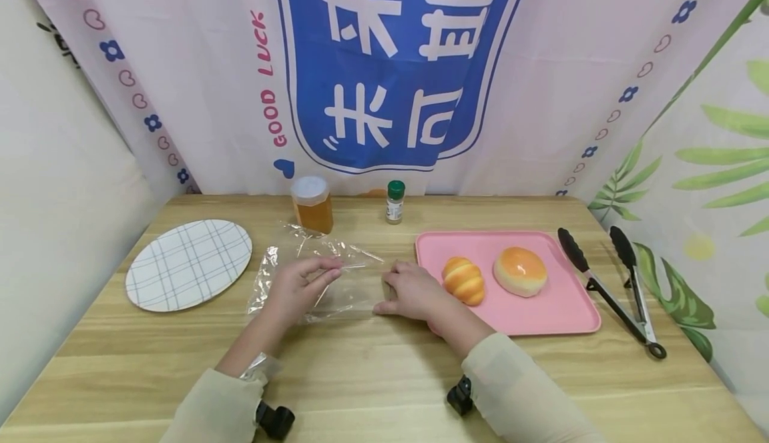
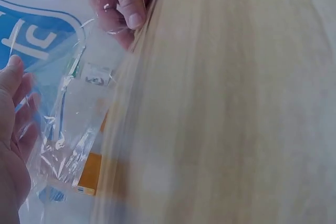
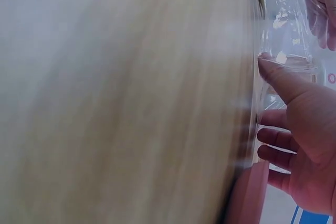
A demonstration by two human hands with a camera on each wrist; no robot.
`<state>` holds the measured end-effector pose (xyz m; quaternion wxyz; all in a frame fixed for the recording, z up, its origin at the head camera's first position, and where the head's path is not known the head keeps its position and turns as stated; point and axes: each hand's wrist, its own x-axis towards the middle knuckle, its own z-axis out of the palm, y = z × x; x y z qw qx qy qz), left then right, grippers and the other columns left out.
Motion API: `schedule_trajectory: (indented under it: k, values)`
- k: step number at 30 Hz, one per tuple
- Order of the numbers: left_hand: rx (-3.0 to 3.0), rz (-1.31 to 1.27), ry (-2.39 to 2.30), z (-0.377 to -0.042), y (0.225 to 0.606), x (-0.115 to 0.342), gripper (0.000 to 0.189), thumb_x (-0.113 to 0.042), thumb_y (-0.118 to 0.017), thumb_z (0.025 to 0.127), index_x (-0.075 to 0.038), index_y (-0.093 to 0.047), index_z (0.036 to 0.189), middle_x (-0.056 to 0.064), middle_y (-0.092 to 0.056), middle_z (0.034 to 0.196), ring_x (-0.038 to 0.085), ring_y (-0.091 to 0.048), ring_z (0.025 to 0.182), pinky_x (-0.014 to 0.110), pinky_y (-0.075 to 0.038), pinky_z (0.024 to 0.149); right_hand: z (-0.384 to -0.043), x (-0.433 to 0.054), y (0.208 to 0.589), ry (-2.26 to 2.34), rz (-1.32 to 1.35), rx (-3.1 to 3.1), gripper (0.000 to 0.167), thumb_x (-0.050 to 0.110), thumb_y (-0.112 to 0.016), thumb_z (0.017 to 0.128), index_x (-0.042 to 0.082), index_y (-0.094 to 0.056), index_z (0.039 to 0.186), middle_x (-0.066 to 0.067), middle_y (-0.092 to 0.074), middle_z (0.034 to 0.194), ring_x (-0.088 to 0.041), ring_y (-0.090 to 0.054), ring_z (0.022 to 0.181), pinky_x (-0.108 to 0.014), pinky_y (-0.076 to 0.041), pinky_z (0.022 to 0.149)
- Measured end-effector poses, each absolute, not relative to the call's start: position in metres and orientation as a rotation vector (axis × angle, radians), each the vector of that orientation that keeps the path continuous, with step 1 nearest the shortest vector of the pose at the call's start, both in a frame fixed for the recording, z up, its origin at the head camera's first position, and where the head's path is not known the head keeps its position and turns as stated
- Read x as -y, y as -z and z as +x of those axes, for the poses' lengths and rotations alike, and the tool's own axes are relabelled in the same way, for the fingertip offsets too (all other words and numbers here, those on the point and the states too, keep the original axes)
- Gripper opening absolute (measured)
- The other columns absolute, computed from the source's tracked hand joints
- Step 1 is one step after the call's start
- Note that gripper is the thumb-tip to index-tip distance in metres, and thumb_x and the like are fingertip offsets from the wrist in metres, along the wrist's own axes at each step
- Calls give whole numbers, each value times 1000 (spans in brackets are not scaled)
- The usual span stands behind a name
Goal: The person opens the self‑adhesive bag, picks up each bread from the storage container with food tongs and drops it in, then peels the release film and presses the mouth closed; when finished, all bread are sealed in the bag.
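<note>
A clear plastic bag (image 1: pixel 351 295) is spread over the wooden table in the head view, with creased, shiny film at its left end. My left hand (image 1: pixel 298 287) pinches its upper layer between thumb and fingertips, lifting it off the table. At the bag's right end, my right hand (image 1: pixel 414 289) presses down with thumb and fingers spread apart. The right wrist view shows that thumb (image 3: pixel 275 72) against the film and the fingertips down at the table surface. Just right of this hand lies a pink tray (image 1: pixel 553 319) bearing a croissant-shaped bread (image 1: pixel 463 281) and a round bun (image 1: pixel 520 271).
Behind the bag stand a jar of amber contents (image 1: pixel 315 216) with a whitish lid and a small green-capped shaker (image 1: pixel 394 203). A checked oval plate (image 1: pixel 189 265) lies at the left. Black-and-silver tongs (image 1: pixel 619 303) lie spread right of the tray. A printed curtain (image 1: pixel 228 96) hangs behind the table.
</note>
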<state>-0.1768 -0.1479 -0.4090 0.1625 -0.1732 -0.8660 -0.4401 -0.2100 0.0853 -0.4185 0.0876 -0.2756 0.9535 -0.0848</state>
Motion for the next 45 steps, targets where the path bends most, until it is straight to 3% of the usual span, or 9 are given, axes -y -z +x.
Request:
schedule_trajectory:
  k: [5,12,24,32,45]
  values:
    - [2471,-453,1285,-176,409,148,13,-10,-74,85,-5,-75,97,9,-75,106,29,-71,103,45,-56,95,-208,-86,419,255,-807,-2851,75,61,-66,84,10,-56,136,-13,-56,137,-30,-52,127,-45,-41,112]
    - [2541,-371,1317,-178,419,148,18,-15,-73,87,-8,-75,104,10,-72,116,31,-66,114,49,-50,103,-205,-88,418,273,-783,-2874,88,63,-65,83,21,-33,153,-15,-54,141,-31,-50,132,-48,-40,113]
    - [2487,-322,1378,-182,433,147,20,-11,-73,87,-4,-73,106,12,-71,117,32,-64,117,48,-48,106,-195,-113,390,444,-682,-2942,82,54,-67,87,25,-31,154,-12,-53,143,-31,-49,132,-50,-39,114]
    - [2514,-235,1413,-182,437,145,23,-17,-71,90,-9,-73,111,11,-71,120,31,-63,118,49,-48,106,-185,-182,365,652,-458,-3040,77,48,-64,91,17,-31,153,-16,-45,150,-39,-41,138,-61,-36,113]
    - [2461,-245,1416,-184,439,146,22,-14,-72,88,-8,-73,110,12,-72,117,32,-66,113,50,-51,100,-174,-343,374,585,74,-3239,76,46,-54,98,-6,-30,148,-42,-27,146,-62,-27,131,-77,-26,104]
